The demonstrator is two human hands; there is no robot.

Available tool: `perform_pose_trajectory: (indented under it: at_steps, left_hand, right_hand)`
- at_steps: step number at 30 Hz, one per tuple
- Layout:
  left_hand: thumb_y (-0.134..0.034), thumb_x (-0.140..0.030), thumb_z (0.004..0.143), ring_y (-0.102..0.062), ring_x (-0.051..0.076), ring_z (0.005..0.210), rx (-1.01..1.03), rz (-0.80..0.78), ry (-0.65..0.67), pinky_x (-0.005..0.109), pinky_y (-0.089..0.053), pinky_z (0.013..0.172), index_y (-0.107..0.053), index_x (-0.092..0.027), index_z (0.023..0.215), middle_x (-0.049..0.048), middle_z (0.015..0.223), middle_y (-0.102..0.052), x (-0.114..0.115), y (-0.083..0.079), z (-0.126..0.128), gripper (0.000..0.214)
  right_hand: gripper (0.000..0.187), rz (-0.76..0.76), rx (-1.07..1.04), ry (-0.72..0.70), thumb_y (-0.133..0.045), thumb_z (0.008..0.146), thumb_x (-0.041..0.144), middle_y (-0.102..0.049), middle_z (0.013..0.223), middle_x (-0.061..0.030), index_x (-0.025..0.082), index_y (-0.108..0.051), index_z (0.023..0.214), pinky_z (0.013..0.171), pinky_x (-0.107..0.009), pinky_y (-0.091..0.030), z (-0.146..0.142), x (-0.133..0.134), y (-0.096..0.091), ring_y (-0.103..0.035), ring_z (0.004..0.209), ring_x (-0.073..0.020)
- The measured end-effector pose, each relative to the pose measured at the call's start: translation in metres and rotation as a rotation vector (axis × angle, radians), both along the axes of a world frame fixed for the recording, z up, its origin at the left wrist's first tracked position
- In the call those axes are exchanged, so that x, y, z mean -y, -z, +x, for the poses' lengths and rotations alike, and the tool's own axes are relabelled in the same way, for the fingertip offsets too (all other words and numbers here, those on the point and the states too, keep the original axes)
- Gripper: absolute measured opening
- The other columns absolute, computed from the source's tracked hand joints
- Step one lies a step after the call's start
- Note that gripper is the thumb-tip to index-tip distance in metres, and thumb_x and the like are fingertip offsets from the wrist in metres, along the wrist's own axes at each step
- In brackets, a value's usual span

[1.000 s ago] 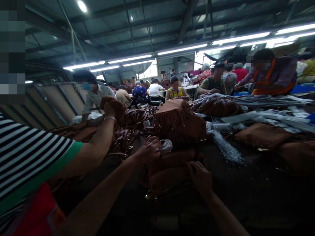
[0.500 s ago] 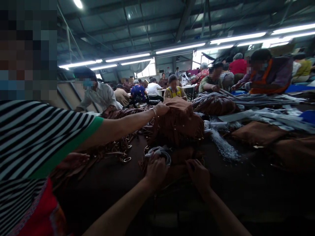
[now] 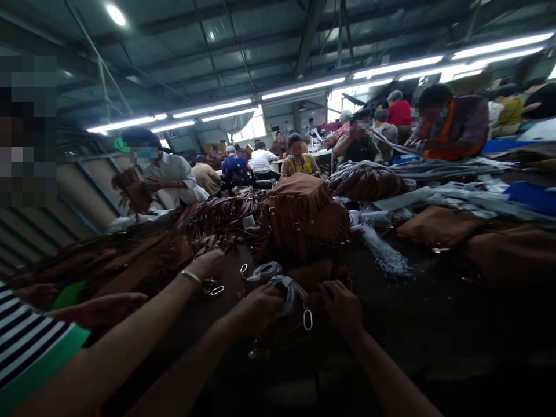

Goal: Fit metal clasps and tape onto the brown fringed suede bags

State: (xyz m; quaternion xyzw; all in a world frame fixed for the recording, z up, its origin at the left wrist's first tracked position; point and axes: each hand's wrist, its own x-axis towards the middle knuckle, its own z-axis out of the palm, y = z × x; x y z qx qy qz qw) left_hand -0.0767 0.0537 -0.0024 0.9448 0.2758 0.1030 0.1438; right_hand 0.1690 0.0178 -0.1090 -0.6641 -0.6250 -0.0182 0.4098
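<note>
One pale coiled bundle (image 3: 293, 296), gripped in the closed fingers of the left hand (image 3: 257, 310), with loops showing just past the fingertips and a gold ring (image 3: 308, 318) to their right. Close behind, on the dark surface (image 3: 417, 330), a brown folded item (image 3: 309, 274); at its right edge, bent fingers of the right hand (image 3: 343, 308). Cannot tell whether pinching or merely resting.

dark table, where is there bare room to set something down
The widest bare patch of the dark table seems to be right of the right hand, below the brown bundles, though dim. A narrow gap shows between the co-worker's hand and the pale coil. It is crowded by the left hand and, farther left, among brown pieces.
</note>
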Motion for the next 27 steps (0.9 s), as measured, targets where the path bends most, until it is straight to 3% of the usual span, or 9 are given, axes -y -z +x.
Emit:
perform_pose_trajectory:
  at_steps: [2, 4, 8, 11, 13, 16, 18, 23, 27]
  left_hand:
    - [-0.067, -0.02, 0.075, -0.056, 0.022, 0.106, 0.089, 0.021, -0.072, 0.035, -0.043, 0.094, -0.067, -0.023, 0.106, 0.0052, 0.111, -0.064, 0.001, -0.005, 0.011, 0.031]
    - [-0.066, -0.019, 0.076, -0.056, 0.021, 0.103, 0.126, 0.046, -0.063, 0.034, -0.042, 0.094, -0.067, -0.023, 0.102, 0.0046, 0.108, -0.065, 0.0, -0.012, 0.029, 0.027]
    - [-0.064, -0.011, 0.073, -0.056, 0.02, 0.106, -0.005, 0.041, 0.168, 0.032, -0.039, 0.097, -0.07, -0.025, 0.099, 0.002, 0.106, -0.067, -0.011, -0.008, 0.059, 0.03]
    - [-0.06, -0.016, 0.08, -0.061, 0.018, 0.097, -0.03, -0.029, 0.222, 0.028, -0.041, 0.09, -0.072, -0.022, 0.095, 0.0026, 0.099, -0.069, -0.026, 0.006, 0.065, 0.02]
    - [-0.056, -0.023, 0.086, -0.062, 0.017, 0.092, 0.066, -0.086, 0.114, 0.026, -0.043, 0.084, -0.072, -0.02, 0.097, 0.0036, 0.097, -0.07, -0.035, 0.015, 0.066, 0.02]
    - [-0.051, -0.031, 0.089, -0.064, 0.018, 0.088, 0.247, -0.142, -0.197, 0.026, -0.045, 0.077, -0.07, -0.018, 0.102, 0.0048, 0.098, -0.071, -0.041, 0.024, 0.075, 0.026]
    - [-0.052, -0.033, 0.088, -0.065, 0.019, 0.088, 0.263, -0.147, -0.319, 0.027, -0.045, 0.077, -0.07, -0.018, 0.102, 0.0051, 0.098, -0.072, -0.04, 0.029, 0.085, 0.027]
    - [-0.054, -0.028, 0.086, -0.063, 0.02, 0.095, 0.2, -0.071, -0.311, 0.028, -0.044, 0.086, -0.071, -0.02, 0.102, 0.0062, 0.102, -0.071, -0.031, 0.037, 0.102, 0.025]
    - [-0.052, -0.028, 0.087, -0.063, 0.019, 0.09, 0.185, -0.021, -0.281, 0.028, -0.045, 0.082, -0.072, -0.02, 0.098, 0.0056, 0.097, -0.07, -0.026, 0.039, 0.101, 0.023]
  right_hand:
    - [0.023, 0.008, 0.007, 0.004, -0.047, 0.094, 0.031, -0.068, 0.091, -0.0022, 0.023, -0.067, 0.092, 0.064, -0.024, -0.037, -0.001, -0.001, 0.001, -0.063, 0.075, -0.0138]
    - [0.022, 0.012, 0.014, 0.012, -0.048, 0.093, 0.031, -0.068, 0.091, -0.0021, 0.023, -0.067, 0.093, 0.064, -0.024, -0.037, -0.001, -0.001, 0.0, -0.063, 0.075, -0.0142]
    - [0.022, -0.001, 0.007, 0.023, -0.048, 0.093, 0.031, -0.068, 0.089, -0.0018, 0.022, -0.068, 0.09, 0.063, -0.025, -0.037, -0.001, 0.0, -0.002, -0.063, 0.073, -0.0143]
    - [0.023, -0.008, -0.014, 0.009, -0.047, 0.093, 0.031, -0.068, 0.089, -0.0024, 0.022, -0.068, 0.09, 0.065, -0.025, -0.038, -0.001, 0.0, -0.005, -0.064, 0.075, -0.0146]
    - [0.023, -0.014, -0.046, -0.003, -0.047, 0.093, 0.031, -0.068, 0.091, -0.0024, 0.022, -0.068, 0.092, 0.067, -0.025, -0.039, -0.001, 0.0, -0.004, -0.064, 0.077, -0.015]
    - [0.024, -0.013, -0.112, -0.039, -0.046, 0.094, 0.032, -0.069, 0.093, -0.0023, 0.022, -0.068, 0.094, 0.07, -0.025, -0.041, 0.001, 0.0, -0.002, -0.064, 0.08, -0.0154]
    - [0.024, 0.003, -0.157, -0.058, -0.047, 0.093, 0.034, -0.069, 0.093, -0.0027, 0.022, -0.068, 0.093, 0.073, -0.025, -0.042, 0.002, 0.0, -0.001, -0.064, 0.082, -0.016]
    - [0.024, -0.006, -0.242, -0.039, -0.05, 0.091, 0.038, -0.07, 0.093, -0.0034, 0.022, -0.068, 0.089, 0.075, -0.026, -0.044, 0.001, -0.001, -0.006, -0.065, 0.084, -0.0175]
    - [0.025, -0.052, -0.245, -0.014, -0.05, 0.09, 0.039, -0.071, 0.092, -0.0034, 0.023, -0.069, 0.088, 0.073, -0.026, -0.043, -0.001, -0.002, -0.012, -0.065, 0.082, -0.0178]
